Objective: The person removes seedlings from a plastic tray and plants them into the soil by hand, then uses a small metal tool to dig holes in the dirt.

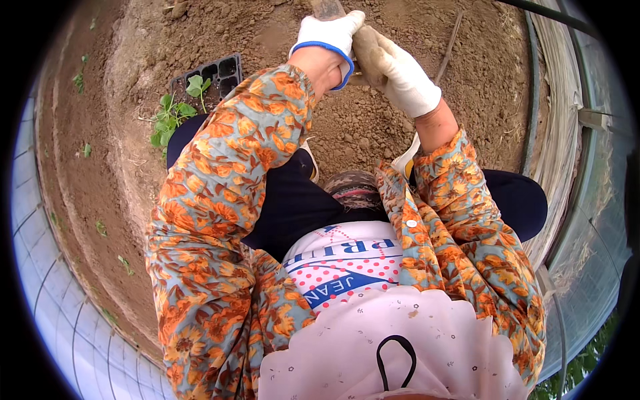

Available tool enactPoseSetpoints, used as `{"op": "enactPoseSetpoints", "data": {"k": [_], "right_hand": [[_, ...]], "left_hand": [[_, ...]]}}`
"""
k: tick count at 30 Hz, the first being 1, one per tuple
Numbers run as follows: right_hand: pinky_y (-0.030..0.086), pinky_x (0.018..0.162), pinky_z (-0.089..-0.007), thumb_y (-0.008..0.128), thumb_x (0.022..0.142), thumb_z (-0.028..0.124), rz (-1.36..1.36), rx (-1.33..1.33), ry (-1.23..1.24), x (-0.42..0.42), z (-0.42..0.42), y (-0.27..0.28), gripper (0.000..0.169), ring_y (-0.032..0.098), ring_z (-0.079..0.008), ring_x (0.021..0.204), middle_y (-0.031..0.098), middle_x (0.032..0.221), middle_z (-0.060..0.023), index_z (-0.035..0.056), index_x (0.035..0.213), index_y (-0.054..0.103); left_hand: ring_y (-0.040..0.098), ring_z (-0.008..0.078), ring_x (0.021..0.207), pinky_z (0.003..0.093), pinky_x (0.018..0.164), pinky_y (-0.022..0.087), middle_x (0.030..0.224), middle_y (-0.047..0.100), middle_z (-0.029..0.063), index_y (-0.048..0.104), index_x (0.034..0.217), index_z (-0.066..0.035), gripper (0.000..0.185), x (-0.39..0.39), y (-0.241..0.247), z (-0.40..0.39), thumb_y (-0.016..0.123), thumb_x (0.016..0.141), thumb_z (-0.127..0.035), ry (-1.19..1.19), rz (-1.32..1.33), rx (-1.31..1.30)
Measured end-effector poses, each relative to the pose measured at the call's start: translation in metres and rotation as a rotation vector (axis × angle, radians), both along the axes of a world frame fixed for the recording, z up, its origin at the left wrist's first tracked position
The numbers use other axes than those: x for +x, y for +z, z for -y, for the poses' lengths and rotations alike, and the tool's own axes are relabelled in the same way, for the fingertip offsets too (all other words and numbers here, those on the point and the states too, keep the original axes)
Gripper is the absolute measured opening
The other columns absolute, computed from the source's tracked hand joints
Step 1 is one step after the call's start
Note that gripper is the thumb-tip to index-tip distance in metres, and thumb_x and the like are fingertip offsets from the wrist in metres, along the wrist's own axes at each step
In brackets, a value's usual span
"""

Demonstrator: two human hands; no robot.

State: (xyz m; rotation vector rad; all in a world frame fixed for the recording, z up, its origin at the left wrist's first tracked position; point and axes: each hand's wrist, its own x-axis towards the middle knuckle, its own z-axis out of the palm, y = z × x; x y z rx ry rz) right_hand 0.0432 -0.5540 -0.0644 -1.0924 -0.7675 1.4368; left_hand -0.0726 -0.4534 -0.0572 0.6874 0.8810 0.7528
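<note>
My left hand (327,37), in a white glove with a blue cuff, is closed around a soil-coated tool (327,9). Its far end is cut off by the top of the picture. Just to the right, my right hand (395,72) wears a white glove with soil-stained fingers. Those fingers are curled close by the left hand; what lies within them is hidden. Below both hands is loose brown soil (355,125). A black plastic seedling tray (231,67) sits at the left, beside green leafy seedlings (170,117) near my knee.
A thin stick (452,42) lies on the soil beyond my right hand. Farther right run a dark hose (531,100) and pale plastic sheeting (562,75). Small plants (78,81) grow in the bed at the left. My shoes (311,157) are planted on the soil.
</note>
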Motion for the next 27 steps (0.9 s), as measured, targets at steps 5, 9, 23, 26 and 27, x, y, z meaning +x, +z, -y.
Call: {"op": "enactPoseSetpoints", "data": {"k": [5,9,23,26,27], "right_hand": [[0.044,0.055,-0.0250,0.063,0.092,0.040,0.023,-0.521,-0.018,-0.011,0.053,-0.047,0.037,0.056,-0.0097,0.063,0.060,0.081,-0.0016,0.0053,0.105,0.059],[0.052,0.079,-0.0398,0.062,0.084,0.054,0.587,-0.905,0.162,-0.018,0.109,-0.146,0.069,0.069,-0.0314,0.093,0.070,0.100,-0.0230,-0.0084,0.111,0.065],[0.052,0.084,-0.0422,0.049,0.092,0.030,1.371,-0.505,1.106,-0.024,-0.022,-0.262,0.036,0.067,-0.0375,0.096,0.070,0.108,-0.0170,0.0046,0.107,0.071],[0.050,0.064,-0.0400,0.056,0.093,0.042,1.061,-0.611,1.035,-0.019,-0.017,-0.163,0.043,0.065,-0.0254,0.065,0.069,0.076,-0.0124,0.0028,0.088,0.072],[0.050,0.063,-0.0403,0.057,0.093,0.043,1.043,-0.628,1.059,-0.018,-0.011,-0.152,0.043,0.065,-0.0251,0.064,0.069,0.076,-0.0131,0.0027,0.087,0.072]], "left_hand": [[0.051,0.0245,0.105,0.0443,0.088,0.043,0.119,0.056,0.0172,0.051,0.131,0.004,0.083,-0.027,0.022,0.008,0.075,0.080,-0.056,-0.339,-0.588,0.100],[0.047,0.0329,0.130,0.0461,0.100,0.041,0.140,0.050,0.0194,0.051,0.132,-0.003,0.047,-0.055,0.086,-0.054,0.066,0.092,-0.024,0.028,-0.069,0.022],[0.045,0.0406,0.130,0.0605,0.109,0.039,0.138,0.046,0.0228,0.037,0.139,0.004,0.048,-0.119,0.155,-0.083,0.053,0.099,-0.019,0.437,0.288,0.350],[0.047,0.0397,0.128,0.0586,0.108,0.042,0.135,0.049,0.0228,0.038,0.138,0.005,0.048,-0.153,0.141,-0.079,0.054,0.099,-0.018,0.534,0.248,0.265],[0.048,0.0394,0.128,0.0584,0.107,0.042,0.134,0.050,0.0226,0.040,0.136,0.005,0.046,-0.151,0.142,-0.074,0.054,0.099,-0.018,0.524,0.276,0.271]]}}
